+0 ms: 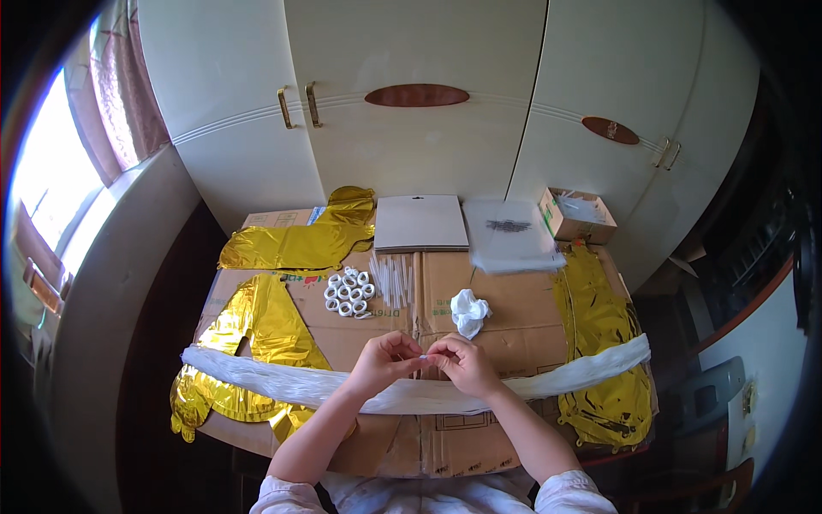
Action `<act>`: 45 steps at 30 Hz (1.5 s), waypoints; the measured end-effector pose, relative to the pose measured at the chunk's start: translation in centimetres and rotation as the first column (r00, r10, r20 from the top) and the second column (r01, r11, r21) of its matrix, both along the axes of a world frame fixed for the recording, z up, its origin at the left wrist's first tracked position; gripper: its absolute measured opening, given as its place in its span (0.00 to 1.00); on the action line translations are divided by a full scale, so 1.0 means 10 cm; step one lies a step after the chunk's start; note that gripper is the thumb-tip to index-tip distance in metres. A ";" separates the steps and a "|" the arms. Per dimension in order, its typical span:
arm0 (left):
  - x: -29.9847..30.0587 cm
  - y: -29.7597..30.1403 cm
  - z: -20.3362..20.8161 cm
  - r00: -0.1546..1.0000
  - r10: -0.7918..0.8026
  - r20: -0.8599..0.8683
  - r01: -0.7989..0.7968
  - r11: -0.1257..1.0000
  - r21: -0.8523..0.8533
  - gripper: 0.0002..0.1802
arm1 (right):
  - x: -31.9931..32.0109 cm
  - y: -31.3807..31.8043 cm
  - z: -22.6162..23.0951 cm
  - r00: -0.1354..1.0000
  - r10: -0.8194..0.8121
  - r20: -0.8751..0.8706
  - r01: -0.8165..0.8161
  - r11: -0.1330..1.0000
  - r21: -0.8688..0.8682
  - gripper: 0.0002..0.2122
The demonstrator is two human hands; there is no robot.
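My left hand (383,363) and my right hand (467,365) meet at the middle of the cardboard-covered table, fingertips pinched together. Between them shows a small whitish bit, too small to name. Under my wrists a long bundle of thin white strands (287,385) stretches across from left to right. Just beyond my right hand lies a crumpled white wad (470,312). Past my left hand sits a group of small white rings or rolls (345,294), with several clear thin tubes (393,280) alongside.
Gold foil pieces lie at far left (300,247), near left (265,317) and right (599,330). At the back are a flat grey-white stack (421,224), clear plastic sheets (512,248) and a small open box (591,228). Behind the table stand pale cabinet doors (419,154).
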State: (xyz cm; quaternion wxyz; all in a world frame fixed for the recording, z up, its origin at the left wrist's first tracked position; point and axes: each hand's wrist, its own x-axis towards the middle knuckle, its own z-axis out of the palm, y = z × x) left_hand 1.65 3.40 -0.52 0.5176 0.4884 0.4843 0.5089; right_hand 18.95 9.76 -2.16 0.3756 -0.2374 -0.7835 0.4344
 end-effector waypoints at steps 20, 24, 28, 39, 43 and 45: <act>-1.41 0.64 -0.07 0.333 0.520 -0.786 -0.239 0.853 0.463 0.07 | -0.03 0.02 -0.15 0.993 -0.037 -0.109 0.026 0.995 -0.097 0.05; -1.35 0.65 -0.13 0.267 0.485 -0.833 -0.149 0.874 0.462 0.06 | 0.00 0.03 -0.13 0.994 -0.050 -0.095 0.043 0.996 -0.076 0.05; -1.40 0.64 -0.23 0.326 0.467 -0.822 -0.144 0.884 0.444 0.05 | 0.00 0.02 -0.08 0.995 -0.053 -0.084 0.047 0.996 -0.073 0.06; -1.03 0.54 0.04 0.235 0.333 -0.913 0.067 0.932 0.357 0.04 | 0.02 0.03 -0.13 0.999 -0.029 -0.041 0.025 0.994 -0.107 0.06; -0.99 0.53 0.00 0.099 0.243 -0.965 0.068 0.966 0.250 0.05 | -0.02 0.03 -0.14 0.994 -0.051 -0.101 0.047 0.998 -0.037 0.06; -0.99 0.54 -0.01 0.069 0.236 -0.969 0.078 0.967 0.241 0.06 | -0.01 0.02 -0.10 0.995 -0.049 -0.086 0.049 0.999 -0.009 0.06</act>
